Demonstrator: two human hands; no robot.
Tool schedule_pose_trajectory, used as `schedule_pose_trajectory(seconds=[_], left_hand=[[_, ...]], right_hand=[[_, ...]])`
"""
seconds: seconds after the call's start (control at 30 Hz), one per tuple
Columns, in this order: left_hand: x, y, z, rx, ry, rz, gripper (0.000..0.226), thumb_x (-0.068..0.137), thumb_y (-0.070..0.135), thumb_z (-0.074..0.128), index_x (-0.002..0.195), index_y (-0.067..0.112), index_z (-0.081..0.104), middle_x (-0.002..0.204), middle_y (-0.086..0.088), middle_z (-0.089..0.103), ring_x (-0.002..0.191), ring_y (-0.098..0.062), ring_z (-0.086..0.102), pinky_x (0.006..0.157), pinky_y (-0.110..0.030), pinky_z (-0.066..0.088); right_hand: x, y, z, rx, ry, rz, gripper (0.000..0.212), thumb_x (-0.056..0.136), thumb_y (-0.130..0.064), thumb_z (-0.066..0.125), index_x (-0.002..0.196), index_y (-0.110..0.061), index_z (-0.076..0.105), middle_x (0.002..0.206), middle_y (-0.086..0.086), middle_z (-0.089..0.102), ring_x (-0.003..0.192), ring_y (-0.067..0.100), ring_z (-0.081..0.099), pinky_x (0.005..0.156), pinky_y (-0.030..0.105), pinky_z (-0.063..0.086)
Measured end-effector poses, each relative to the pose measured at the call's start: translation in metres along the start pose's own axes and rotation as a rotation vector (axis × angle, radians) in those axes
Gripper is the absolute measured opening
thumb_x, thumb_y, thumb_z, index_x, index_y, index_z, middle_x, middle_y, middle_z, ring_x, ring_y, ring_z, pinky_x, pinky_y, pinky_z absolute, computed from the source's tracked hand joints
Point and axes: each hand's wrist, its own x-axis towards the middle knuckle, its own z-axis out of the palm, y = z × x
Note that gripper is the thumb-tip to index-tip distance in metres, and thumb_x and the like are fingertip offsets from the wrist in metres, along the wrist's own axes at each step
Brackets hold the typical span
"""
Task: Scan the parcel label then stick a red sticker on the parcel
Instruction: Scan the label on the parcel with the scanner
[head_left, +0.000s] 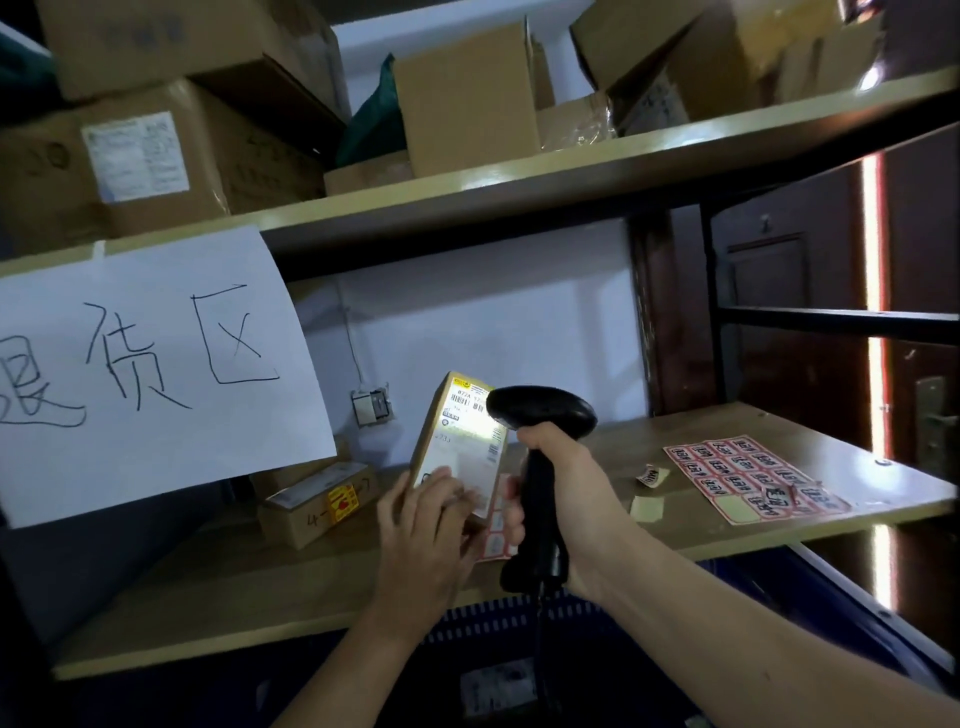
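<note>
Left hand grips a small cardboard parcel tilted upright above the wooden shelf; right hand is wrapped around a black scanner lighting its glossy white label

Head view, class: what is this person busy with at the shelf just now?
The left hand props a small parcel upright on the wooden shelf. The right hand aims a black barcode scanner at its label, which is lit up. A sheet of red stickers lies to the right, not yet used on this parcel.
</note>
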Motion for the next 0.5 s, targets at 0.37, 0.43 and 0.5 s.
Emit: schedule_pose_trajectory(seconds=[0.37, 0.43, 0.5], left_hand=[[0.0018, 0.0037, -0.0016, 0.022, 0.027, 0.026, 0.049, 0.070, 0.032, 0.080, 0.107, 0.014, 0.051, 0.116, -0.004, 0.047, 0.116, -0.021, 0.049, 0.102, -0.045, 0.033], [0.0015, 0.0032, -0.0016, 0.033, 0.031, 0.022, 0.055, 0.065, 0.031, 0.084, 0.106, 0.014, 0.051, 0.115, -0.004, 0.047, 0.115, -0.022, 0.050, 0.100, -0.045, 0.033], [0.0011, 0.0030, -0.0013, 0.037, 0.028, 0.024, 0.056, 0.065, 0.031, 0.085, 0.107, 0.014, 0.052, 0.115, -0.005, 0.047, 0.114, -0.022, 0.050, 0.100, -0.044, 0.033]], right_hand=[[-0.0036, -0.0063, 0.0031, -0.064, 0.041, -0.045, 0.035, 0.087, -0.035, 0.055, 0.069, -0.006, 0.051, 0.055, 0.011, 0.046, 0.040, 0.022, 0.041, 0.041, 0.023, 0.037], [-0.0040, -0.0059, 0.0027, -0.073, 0.042, -0.036, 0.035, 0.087, -0.035, 0.055, 0.069, -0.006, 0.050, 0.054, 0.011, 0.046, 0.039, 0.022, 0.041, 0.040, 0.022, 0.038], [-0.0040, -0.0048, 0.0015, -0.087, 0.034, -0.033, 0.035, 0.087, -0.035, 0.055, 0.068, -0.006, 0.050, 0.052, 0.011, 0.047, 0.039, 0.022, 0.041, 0.040, 0.022, 0.038]])
